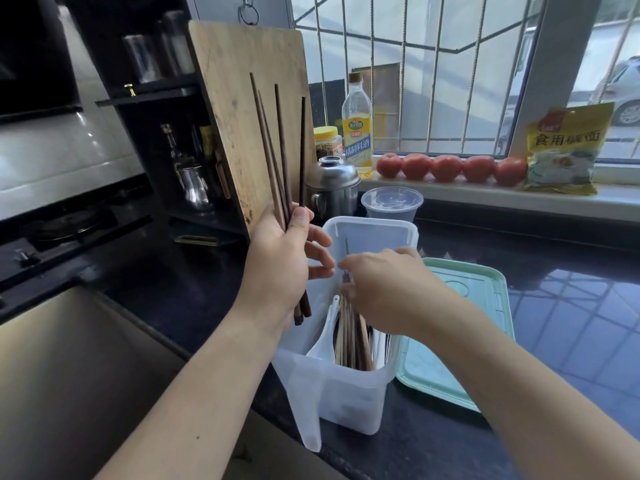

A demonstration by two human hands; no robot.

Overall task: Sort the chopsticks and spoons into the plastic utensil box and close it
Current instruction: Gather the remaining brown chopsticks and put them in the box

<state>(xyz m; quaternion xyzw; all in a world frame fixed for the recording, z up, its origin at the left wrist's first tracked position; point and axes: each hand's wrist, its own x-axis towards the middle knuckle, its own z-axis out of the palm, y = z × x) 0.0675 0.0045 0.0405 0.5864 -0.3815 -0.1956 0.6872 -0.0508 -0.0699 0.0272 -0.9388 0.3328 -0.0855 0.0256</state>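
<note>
A translucent white plastic utensil box (346, 403) lies open on the black counter. Inside it are several wooden chopsticks (349, 344) and a white spoon (323, 337) at the left. My left hand (280, 268) holds several dark brown chopsticks (277, 147) upright, just left of the box. My right hand (384, 289) reaches into the box and pinches a dark chopstick (346, 247) that points toward the box's far end. The mint green lid (485, 306) lies flat on the counter to the right of the box.
A wooden cutting board (242, 98) leans behind my left hand. A steel pot (332, 188) and a lidded clear tub (391, 202) stand beyond the box. An oil bottle (356, 126), tomatoes (446, 168) and a yellow bag (564, 150) line the sill. A sink (69, 375) lies left.
</note>
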